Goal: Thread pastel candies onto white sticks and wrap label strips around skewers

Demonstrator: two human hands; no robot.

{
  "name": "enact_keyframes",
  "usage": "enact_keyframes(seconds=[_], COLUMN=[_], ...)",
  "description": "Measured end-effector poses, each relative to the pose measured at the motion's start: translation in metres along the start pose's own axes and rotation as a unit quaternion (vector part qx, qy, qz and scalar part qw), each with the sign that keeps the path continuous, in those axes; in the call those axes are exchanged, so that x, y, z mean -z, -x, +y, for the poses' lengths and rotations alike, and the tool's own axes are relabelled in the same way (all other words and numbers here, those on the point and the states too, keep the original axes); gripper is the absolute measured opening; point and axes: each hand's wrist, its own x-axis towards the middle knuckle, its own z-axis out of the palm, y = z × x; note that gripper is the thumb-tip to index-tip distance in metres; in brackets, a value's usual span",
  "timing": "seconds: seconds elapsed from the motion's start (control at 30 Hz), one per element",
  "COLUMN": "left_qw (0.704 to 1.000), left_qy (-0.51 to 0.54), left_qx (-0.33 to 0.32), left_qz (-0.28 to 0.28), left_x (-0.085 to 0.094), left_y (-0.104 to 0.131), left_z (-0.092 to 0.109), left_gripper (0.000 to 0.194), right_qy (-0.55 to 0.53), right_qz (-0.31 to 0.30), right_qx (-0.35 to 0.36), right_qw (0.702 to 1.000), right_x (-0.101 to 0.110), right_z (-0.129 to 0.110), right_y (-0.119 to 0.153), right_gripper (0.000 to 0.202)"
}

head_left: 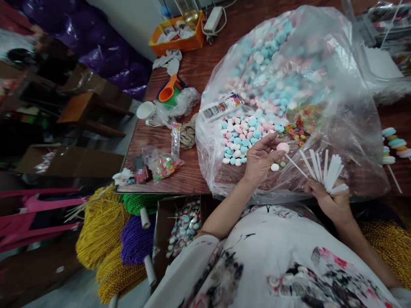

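My left hand (259, 159) pinches a round pink candy piece (283, 148), perhaps a marshmallow, between thumb and fingers. A thin white stick (296, 165) runs from that piece down to my right hand (330, 204). The same right hand is closed around a fanned bundle of white sticks (330, 173). Just beyond my left hand, pink, white and blue round pieces (239, 139) lie in a loose heap on clear plastic. Small coloured rings (298, 128) sit beside them. One white piece (275, 167) and a green ring (282, 164) lie below the left fingers.
A big clear bag (337, 55) of pastel pieces covers much of the wooden table (195, 182). Finished-looking skewers (398, 143) lie at the right. On the left are a bag of rings (163, 167), a white cup (146, 110) and an orange bin (176, 36). Below stands an open box (183, 226).
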Motion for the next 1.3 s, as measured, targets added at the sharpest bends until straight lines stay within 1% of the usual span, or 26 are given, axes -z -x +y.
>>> enact_keyframes(seconds=[0.07, 0.13, 0.2, 0.27, 0.33, 0.4, 0.47, 0.53, 0.63, 0.7, 0.77, 0.8, 0.93, 1.0, 1.07, 1.13, 1.2, 1.23, 1.3], left_qw=[1.0, 0.999, 0.996, 0.987, 0.966, 0.934, 0.898, 0.876, 0.869, 0.867, 0.871, 0.879, 0.934, 0.951, 0.963, 0.971, 0.971, 0.968, 0.957], left_qy=[-0.001, -0.019, -0.055, -0.1, -0.159, -0.22, -0.273, -0.297, -0.283, -0.271, -0.258, -0.245, -0.162, -0.138, -0.134, -0.137, -0.151, -0.161, -0.19], left_qx=[-0.006, -0.026, -0.062, -0.119, -0.193, -0.275, -0.335, -0.368, -0.394, -0.405, -0.397, -0.381, -0.259, -0.205, -0.168, -0.15, -0.139, -0.134, -0.116], left_qz=[0.005, -0.005, -0.026, -0.048, -0.061, -0.07, -0.083, -0.093, -0.092, -0.107, -0.133, -0.147, -0.188, -0.187, -0.164, -0.129, -0.125, -0.138, -0.188], left_x=[0.002, 0.004, 0.005, 0.006, 0.007, 0.009, 0.01, 0.01, 0.009, 0.008, 0.01, 0.012, 0.019, 0.018, 0.015, 0.008, -0.001, -0.006, -0.014], left_y=[0.0, 0.0, 0.001, 0.002, 0.002, 0.003, 0.005, 0.006, 0.007, 0.007, 0.005, 0.004, 0.0, 0.001, 0.004, 0.011, 0.02, 0.024, 0.029], left_z=[-0.003, -0.006, -0.009, -0.009, -0.009, -0.008, -0.007, -0.007, -0.01, -0.012, -0.012, -0.012, -0.008, -0.009, -0.013, -0.023, -0.034, -0.038, -0.042], left_gripper=[0.048, 0.04, 0.032, 0.028, 0.025, 0.024, 0.024, 0.024, 0.029, 0.034, 0.036, 0.035, 0.027, 0.02, 0.013, 0.012, 0.012, 0.011, 0.012], right_qy=[0.016, 0.027, 0.041, 0.067, 0.105, 0.14, 0.156, 0.144, 0.092, 0.067, 0.059, 0.059, 0.084, 0.091, 0.09, 0.082, 0.068, 0.058, 0.028], right_qz=[-0.009, -0.001, 0.005, 0.0, -0.012, -0.018, -0.02, -0.008, 0.007, 0.001, -0.008, -0.012, -0.014, -0.001, 0.021, 0.045, 0.058, 0.063, 0.081], right_qx=[0.012, 0.025, 0.037, 0.051, 0.068, 0.086, 0.1, 0.101, 0.079, 0.07, 0.074, 0.078, 0.092, 0.091, 0.084, 0.07, 0.056, 0.052, 0.04], right_qw=[1.0, 0.999, 0.998, 0.996, 0.992, 0.986, 0.982, 0.984, 0.993, 0.995, 0.995, 0.995, 0.992, 0.992, 0.992, 0.993, 0.994, 0.995, 0.996], right_x=[0.0, -0.001, -0.001, -0.001, 0.001, 0.004, 0.004, 0.001, -0.009, -0.015, -0.018, -0.017, -0.002, 0.006, 0.008, 0.005, -0.002, -0.006, -0.009], right_z=[0.003, 0.005, 0.006, 0.006, 0.004, 0.0, -0.003, -0.005, -0.007, -0.007, -0.008, -0.008, -0.004, -0.001, 0.002, 0.003, 0.002, 0.001, 0.001], right_y=[0.001, 0.002, 0.003, 0.003, 0.003, 0.003, 0.003, 0.005, 0.012, 0.015, 0.017, 0.016, 0.008, 0.005, 0.005, 0.007, 0.009, 0.009, 0.006], right_gripper=[0.026, 0.024, 0.022, 0.019, 0.014, 0.011, 0.012, 0.009, 0.007, 0.009, 0.013, 0.014, 0.008, 0.006, 0.007, 0.009, 0.013, 0.017, 0.026])
